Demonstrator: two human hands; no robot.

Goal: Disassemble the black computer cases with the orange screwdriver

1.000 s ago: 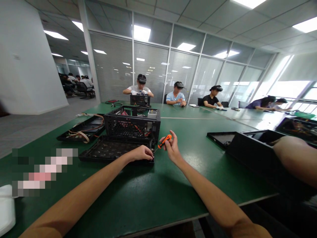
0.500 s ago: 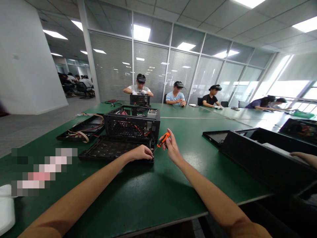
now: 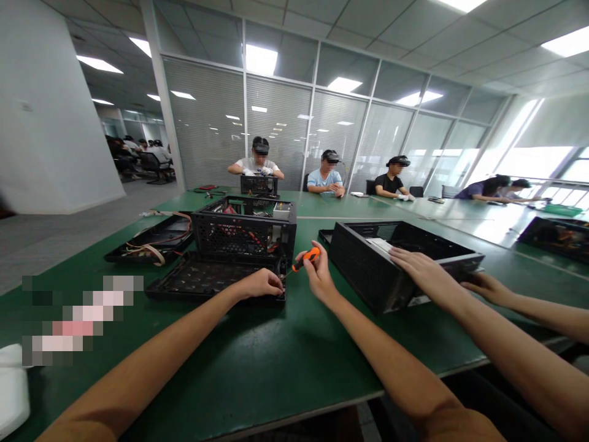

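My right hand (image 3: 319,270) grips an orange and black screwdriver (image 3: 305,259), tilted with its thin shaft pointing down and left. The shaft's tip lies close to the fingertips of my left hand (image 3: 265,283). Those fingers are pinched together at the right end of a shallow black computer panel (image 3: 202,276); what they hold, if anything, is too small to name. Behind the panel stands an open black computer case (image 3: 243,230), with boards and wires inside.
To the left, a black tray-like panel (image 3: 151,239) carries loose ribbon cables. At right, a neighbour's hands (image 3: 423,270) rest on another black case (image 3: 368,270), near my right forearm. Several people sit across the green table (image 3: 257,362). A white object (image 3: 11,393) lies at the left edge.
The neighbour's black case at right has been turned and shifted left, closer to my right hand, and both neighbour's hands now show. My right hand's hold on the screwdriver has rotated slightly.
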